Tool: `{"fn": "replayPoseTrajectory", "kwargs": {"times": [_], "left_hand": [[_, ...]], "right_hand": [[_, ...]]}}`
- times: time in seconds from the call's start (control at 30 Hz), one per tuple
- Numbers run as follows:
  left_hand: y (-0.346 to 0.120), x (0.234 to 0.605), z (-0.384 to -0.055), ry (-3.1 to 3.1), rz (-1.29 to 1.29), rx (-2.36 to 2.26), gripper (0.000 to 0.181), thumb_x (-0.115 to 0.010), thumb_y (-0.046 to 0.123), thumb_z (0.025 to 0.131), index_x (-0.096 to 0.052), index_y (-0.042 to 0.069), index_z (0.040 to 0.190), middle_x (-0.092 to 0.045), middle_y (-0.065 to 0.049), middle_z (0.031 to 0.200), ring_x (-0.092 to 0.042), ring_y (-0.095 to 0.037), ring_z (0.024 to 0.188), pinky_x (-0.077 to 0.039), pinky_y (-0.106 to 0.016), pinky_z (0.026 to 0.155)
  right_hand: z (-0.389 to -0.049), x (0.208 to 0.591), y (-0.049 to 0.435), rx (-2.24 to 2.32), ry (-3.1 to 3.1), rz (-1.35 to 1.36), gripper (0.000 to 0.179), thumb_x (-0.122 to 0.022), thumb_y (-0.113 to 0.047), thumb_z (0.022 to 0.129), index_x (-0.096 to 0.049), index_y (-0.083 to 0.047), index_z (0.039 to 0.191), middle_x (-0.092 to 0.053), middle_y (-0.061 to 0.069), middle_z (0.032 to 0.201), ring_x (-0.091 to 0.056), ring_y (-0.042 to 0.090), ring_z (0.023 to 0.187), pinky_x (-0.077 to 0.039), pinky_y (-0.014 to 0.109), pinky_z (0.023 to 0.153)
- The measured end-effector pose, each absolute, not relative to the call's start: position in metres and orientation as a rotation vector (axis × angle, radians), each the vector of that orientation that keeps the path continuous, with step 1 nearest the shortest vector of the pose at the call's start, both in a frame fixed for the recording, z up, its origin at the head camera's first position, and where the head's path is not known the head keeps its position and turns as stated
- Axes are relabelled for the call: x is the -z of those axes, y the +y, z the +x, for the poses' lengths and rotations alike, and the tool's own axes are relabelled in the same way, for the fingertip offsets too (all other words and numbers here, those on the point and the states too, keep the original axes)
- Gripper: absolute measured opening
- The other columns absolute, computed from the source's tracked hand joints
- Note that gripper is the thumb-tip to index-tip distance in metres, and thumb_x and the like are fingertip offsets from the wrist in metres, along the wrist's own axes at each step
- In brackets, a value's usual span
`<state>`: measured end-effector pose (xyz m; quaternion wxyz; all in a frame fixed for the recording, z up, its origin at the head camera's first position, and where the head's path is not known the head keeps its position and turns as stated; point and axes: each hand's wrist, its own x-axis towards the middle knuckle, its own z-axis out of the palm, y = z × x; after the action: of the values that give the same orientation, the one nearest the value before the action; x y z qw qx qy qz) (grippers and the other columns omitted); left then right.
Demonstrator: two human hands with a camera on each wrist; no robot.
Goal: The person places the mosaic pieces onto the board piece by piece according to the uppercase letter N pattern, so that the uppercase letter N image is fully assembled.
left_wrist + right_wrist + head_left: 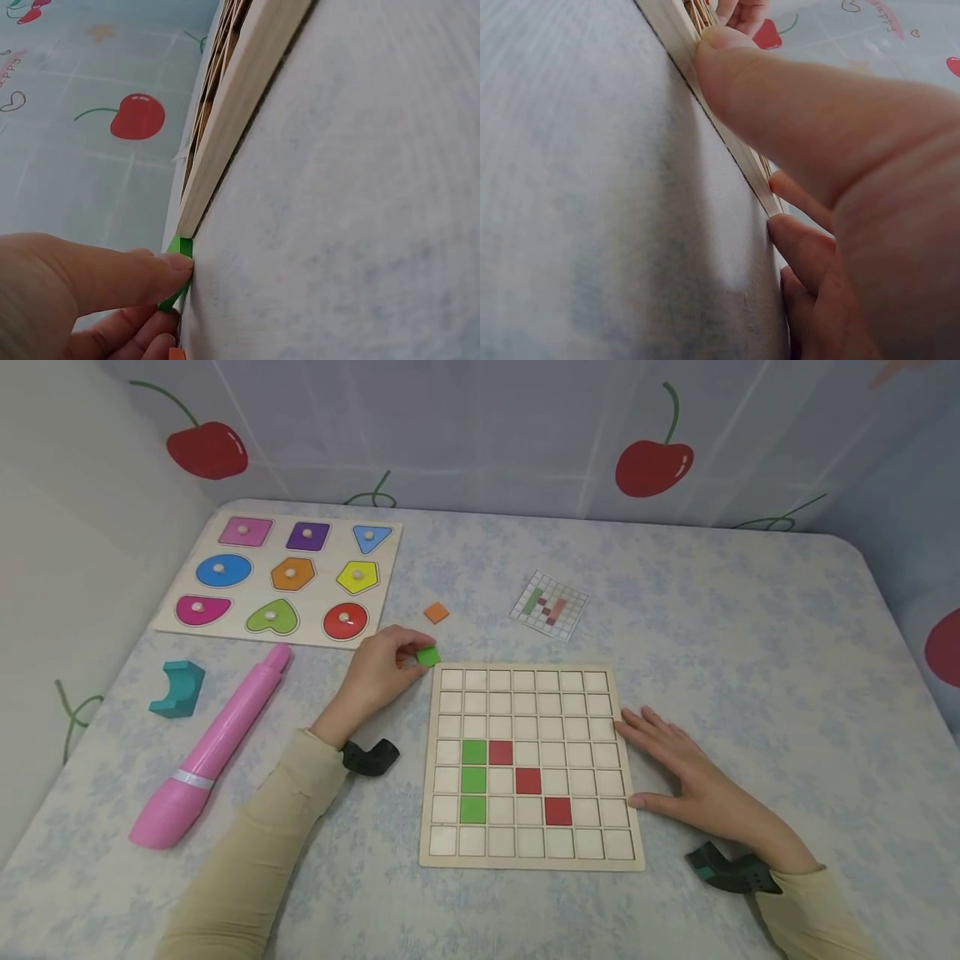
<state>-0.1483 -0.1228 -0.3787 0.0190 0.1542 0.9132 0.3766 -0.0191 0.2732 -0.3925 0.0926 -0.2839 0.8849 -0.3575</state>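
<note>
My left hand (378,670) pinches a green square tile (428,657) between thumb and fingers, just off the top left corner of the wooden grid board (532,864). In the left wrist view the thumb covers part of that green tile (180,246), and an orange piece (176,353) shows below the fingers. On the board, three green tiles (473,781) stand in a column and three red tiles (528,781) run diagonally down to the right. My right hand (693,781) lies with fingers extended, fingertips and thumb at the board's right edge.
A small pattern card (573,602) lies beyond the board, with an orange tile (437,612) left of it. At the back left is a knobbed shape puzzle (258,554). A pink microphone-shaped object (232,727) and a teal arch block (180,689) sit on the left.
</note>
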Motion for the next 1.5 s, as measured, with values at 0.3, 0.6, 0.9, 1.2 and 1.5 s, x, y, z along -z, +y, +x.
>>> {"fn": "replayPoseTrajectory", "kwargs": {"times": [0.3, 0.6, 0.9, 1.2, 1.5], "left_hand": [[-0.120, 0.376, -0.148, 2.797, 0.444, -1.266, 0.025, -0.068, -0.003, 0.082, -0.068, 0.001, 0.106, -0.063, -0.012, 0.095, -0.059, -0.022, 0.083, -0.050, -0.033, 0.074], [-0.125, 0.364, -0.145, 2.729, 0.389, -1.371, 0.018, -0.067, 0.001, 0.085, -0.070, 0.002, 0.103, -0.066, -0.008, 0.093, -0.059, -0.019, 0.081, -0.050, -0.031, 0.074], [-0.106, 0.347, -0.127, 2.383, 0.554, -1.391, 0.017, -0.069, 0.005, 0.084, -0.071, 0.002, 0.101, -0.067, -0.005, 0.093, -0.061, -0.018, 0.080, -0.050, -0.032, 0.072], [-0.094, 0.358, -0.120, 2.354, 0.577, -1.327, 0.010, -0.072, 0.007, 0.082, -0.073, 0.005, 0.092, -0.067, 0.000, 0.087, -0.062, -0.013, 0.075, -0.051, -0.029, 0.068], [-0.090, 0.359, -0.114, 2.406, 0.618, -1.198, 0.007, -0.074, 0.010, 0.080, -0.072, 0.008, 0.086, -0.065, 0.003, 0.077, -0.061, -0.010, 0.069, -0.050, -0.028, 0.066]], "right_hand": [[-0.018, 0.394, 0.274, 1.048, 2.640, -0.845, 0.086, -0.077, -0.016, 0.078, -0.027, -0.011, 0.148, -0.018, 0.013, 0.152, -0.004, 0.030, 0.139, -0.001, 0.039, 0.109], [-0.019, 0.392, 0.273, 1.047, 2.642, -0.843, 0.085, -0.076, -0.018, 0.079, -0.027, -0.011, 0.148, -0.019, 0.013, 0.152, -0.004, 0.030, 0.139, -0.002, 0.037, 0.109], [-0.019, 0.391, 0.273, 1.058, 2.632, -0.845, 0.083, -0.075, -0.019, 0.080, -0.027, -0.012, 0.148, -0.018, 0.013, 0.152, -0.003, 0.029, 0.139, -0.002, 0.046, 0.109], [-0.019, 0.391, 0.273, 1.055, 2.634, -0.835, 0.085, -0.076, -0.017, 0.079, -0.027, -0.012, 0.148, -0.018, 0.014, 0.152, -0.004, 0.031, 0.139, -0.001, 0.043, 0.109], [-0.018, 0.390, 0.272, 1.070, 2.628, -0.855, 0.082, -0.074, -0.018, 0.080, -0.028, -0.011, 0.148, -0.018, 0.014, 0.152, -0.004, 0.032, 0.139, -0.002, 0.044, 0.109]]}}
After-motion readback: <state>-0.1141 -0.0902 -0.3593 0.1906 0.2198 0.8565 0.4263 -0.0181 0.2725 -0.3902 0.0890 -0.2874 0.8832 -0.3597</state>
